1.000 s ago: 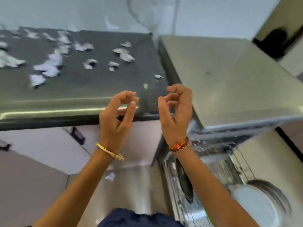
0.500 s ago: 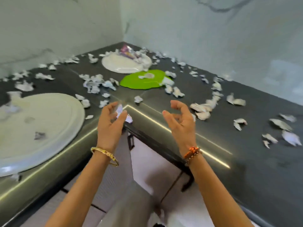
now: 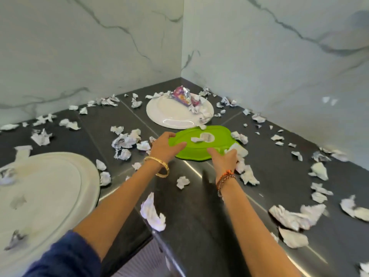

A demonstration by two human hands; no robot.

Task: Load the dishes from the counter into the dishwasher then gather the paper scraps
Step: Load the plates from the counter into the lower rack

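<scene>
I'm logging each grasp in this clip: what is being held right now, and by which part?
The left hand grips the flat green plastic plate by its left rim. The right hand touches its near edge, grip unclear.

We see a dark grey tiled corner counter (image 3: pixel 199 206) littered with crumpled white paper scraps (image 3: pixel 153 214). On it lie a green plate (image 3: pixel 197 150) near the middle, a round white plate (image 3: pixel 169 114) just behind it toward the corner, and a large white oval platter (image 3: pixel 50 192) at the left edge.
</scene>
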